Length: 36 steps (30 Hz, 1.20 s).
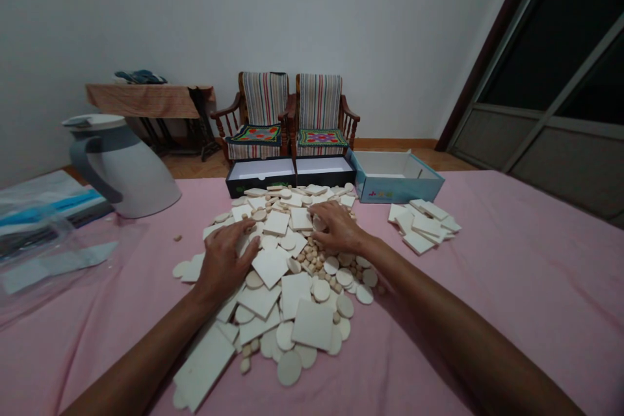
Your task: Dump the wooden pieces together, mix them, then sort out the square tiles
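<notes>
A broad heap of pale wooden pieces lies on the pink cloth between my arms, mixing square tiles [312, 325], round discs [289, 368] and small cubes [312, 257]. My left hand [225, 260] rests on the left side of the heap, thumb and fingers apart around some pieces. On the upper right side, my right hand [336, 226] reaches into the heap with bent fingers and the thumb spread from them. A pale disc shows in the gap of my right hand, but no firm grip on it is visible. Pieces under both palms are hidden.
Behind the heap stand two black trays [260, 183] and a light blue box [400, 194]. A separate stack of square tiles [426, 224] lies right. Leftward are a white-grey jug [129, 169] and clear plastic packaging [53, 253]. Two wooden armchairs [266, 104] stand beyond.
</notes>
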### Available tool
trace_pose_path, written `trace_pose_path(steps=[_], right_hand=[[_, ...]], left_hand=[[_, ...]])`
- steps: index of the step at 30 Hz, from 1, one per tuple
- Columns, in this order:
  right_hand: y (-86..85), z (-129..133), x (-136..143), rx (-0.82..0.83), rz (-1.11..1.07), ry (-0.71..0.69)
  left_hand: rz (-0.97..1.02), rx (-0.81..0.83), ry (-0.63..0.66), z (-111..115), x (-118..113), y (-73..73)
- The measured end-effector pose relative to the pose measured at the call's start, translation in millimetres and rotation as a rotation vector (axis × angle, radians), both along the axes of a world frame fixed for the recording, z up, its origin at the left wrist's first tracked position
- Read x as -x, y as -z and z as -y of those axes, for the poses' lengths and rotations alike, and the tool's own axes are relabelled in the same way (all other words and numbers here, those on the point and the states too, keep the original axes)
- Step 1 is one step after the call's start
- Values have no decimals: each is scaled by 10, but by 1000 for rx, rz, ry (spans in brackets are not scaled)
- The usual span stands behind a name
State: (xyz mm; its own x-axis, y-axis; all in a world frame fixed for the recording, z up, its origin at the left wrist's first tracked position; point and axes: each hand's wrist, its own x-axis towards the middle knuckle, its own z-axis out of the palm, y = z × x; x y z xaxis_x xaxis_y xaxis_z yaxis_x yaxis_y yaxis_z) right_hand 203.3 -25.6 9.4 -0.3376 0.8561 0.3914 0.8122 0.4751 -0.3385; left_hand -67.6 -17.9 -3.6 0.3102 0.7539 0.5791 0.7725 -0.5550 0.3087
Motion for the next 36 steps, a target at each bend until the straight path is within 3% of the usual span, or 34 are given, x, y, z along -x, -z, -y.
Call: trace_pose_path(steps=[3,7,12,15,22,25,27,30,36], right_hand=[[-81,-98,172,78,76,-16],[-111,-166,286,135,91,63],[-84,-82,206,-27,-2,124],[-89,39,-63,-140,-78,231],[-114,336,-1081,-63,122,838],[-82,378,-1339,-175,47,953],[-49,371,-1389,-264,-33,898],[5,340,-1274,-294,-130,689],[63,323,-579,-53,-236,238]], left_hand=[[3,3,4,-3,4,5],[12,3,1,-4,2,16],[8,-8,-6,6,-13,-3],[-8,-75,-16,32,-22,-32],[-14,-152,-26,47,-15,-47],[-4,-138,-26,29,-10,-37],[-1,-131,-28,24,-6,-34],[0,-126,-28,29,0,-35],[-1,-117,-23,27,-9,-31]])
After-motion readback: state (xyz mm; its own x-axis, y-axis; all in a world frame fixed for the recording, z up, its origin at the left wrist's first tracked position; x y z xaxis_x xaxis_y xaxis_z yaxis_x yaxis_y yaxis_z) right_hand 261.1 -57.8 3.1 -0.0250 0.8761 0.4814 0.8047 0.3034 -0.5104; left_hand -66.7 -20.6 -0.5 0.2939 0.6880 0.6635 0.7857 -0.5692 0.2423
